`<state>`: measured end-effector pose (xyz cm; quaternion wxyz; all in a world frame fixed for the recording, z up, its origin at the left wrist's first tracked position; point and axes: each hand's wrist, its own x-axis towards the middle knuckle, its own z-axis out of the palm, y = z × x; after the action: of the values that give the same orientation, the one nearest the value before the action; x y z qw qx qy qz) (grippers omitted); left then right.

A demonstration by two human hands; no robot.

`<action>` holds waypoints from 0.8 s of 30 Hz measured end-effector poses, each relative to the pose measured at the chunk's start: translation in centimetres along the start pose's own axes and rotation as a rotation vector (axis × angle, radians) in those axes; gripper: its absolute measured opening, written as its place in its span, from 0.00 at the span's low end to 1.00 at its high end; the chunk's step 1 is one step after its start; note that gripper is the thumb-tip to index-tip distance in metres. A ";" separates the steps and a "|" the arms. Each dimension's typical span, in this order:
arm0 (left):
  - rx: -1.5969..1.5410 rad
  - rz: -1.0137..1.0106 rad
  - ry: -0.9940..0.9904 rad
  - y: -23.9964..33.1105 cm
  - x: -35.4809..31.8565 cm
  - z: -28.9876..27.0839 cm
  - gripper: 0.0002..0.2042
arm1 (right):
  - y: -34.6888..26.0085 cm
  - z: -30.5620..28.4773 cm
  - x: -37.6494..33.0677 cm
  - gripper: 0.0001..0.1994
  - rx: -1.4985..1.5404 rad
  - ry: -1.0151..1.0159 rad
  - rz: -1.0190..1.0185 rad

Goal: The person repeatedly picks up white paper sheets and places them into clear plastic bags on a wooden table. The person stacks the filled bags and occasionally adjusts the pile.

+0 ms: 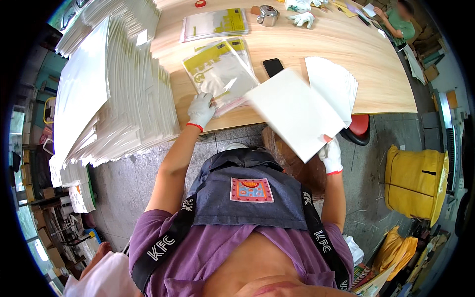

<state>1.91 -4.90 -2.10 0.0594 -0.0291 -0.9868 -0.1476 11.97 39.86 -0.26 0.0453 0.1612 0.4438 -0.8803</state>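
My right hand, in a white glove with a red cuff, grips the near right corner of a white rectangular board, which is tilted above the table edge. My left hand, gloved the same way, has its fingers curled on the near edge of a clear plastic bag with a yellow-green printed band. This bag lies on others like it. The far left corner of the board is close to the bag's right side. A fanned stack of white sheets lies to the right, partly behind the board.
Tall stacks of white boards fill the left side. More plastic bags, a black phone, a metal pot and a white glove lie on the wooden table. Another person stands far right, near a yellow sack.
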 end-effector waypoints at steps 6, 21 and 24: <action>-0.281 -0.044 0.033 -0.3 0.1 -0.1 0.07 | 2.8 5.1 -0.7 0.15 -0.168 -0.177 0.347; -0.491 0.175 0.033 0.0 0.9 -2.8 0.16 | 7.5 10.0 -3.1 0.13 0.194 0.110 0.240; -0.671 0.100 0.246 1.5 -1.0 -0.8 0.17 | 7.2 11.9 -4.3 0.09 0.121 0.069 0.284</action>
<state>3.11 -3.80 -1.01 0.1722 -0.0770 -0.8662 -0.4628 14.77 25.81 2.19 0.1441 0.2550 0.3640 -0.8841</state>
